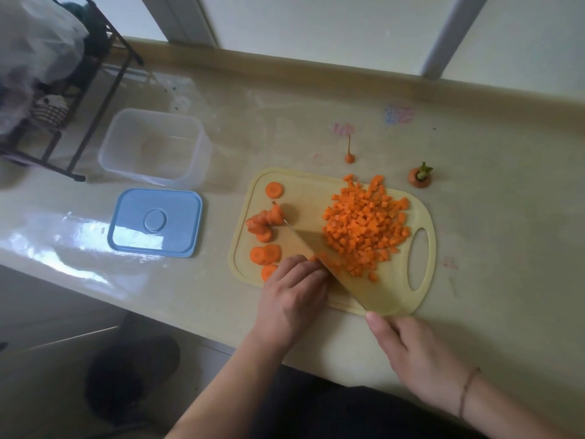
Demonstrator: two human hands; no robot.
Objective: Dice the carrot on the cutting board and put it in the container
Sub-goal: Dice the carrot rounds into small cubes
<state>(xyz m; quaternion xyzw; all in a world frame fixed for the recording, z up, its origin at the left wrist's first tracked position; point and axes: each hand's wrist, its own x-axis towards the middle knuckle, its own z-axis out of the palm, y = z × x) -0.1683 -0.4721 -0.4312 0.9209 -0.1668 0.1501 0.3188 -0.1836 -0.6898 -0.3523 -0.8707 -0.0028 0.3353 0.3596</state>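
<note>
A pale yellow cutting board (304, 198) lies on the counter. A big heap of diced carrot (364, 226) covers its right half. Several round carrot slices (264, 224) lie along its left side. My right hand (418, 353) grips the handle of a wide knife (357, 280) whose blade slants across the board, its tip near the slices. My left hand (292, 296) has curled fingers holding carrot pieces against the blade at the board's near edge. The clear plastic container (126, 160) stands empty to the left of the board.
The container's blue lid (155, 223) lies flat in front of it. A carrot top with green stub (419, 177) and a thin carrot tail (349, 156) sit on the counter behind the board. A black wire rack (79, 99) stands at the far left.
</note>
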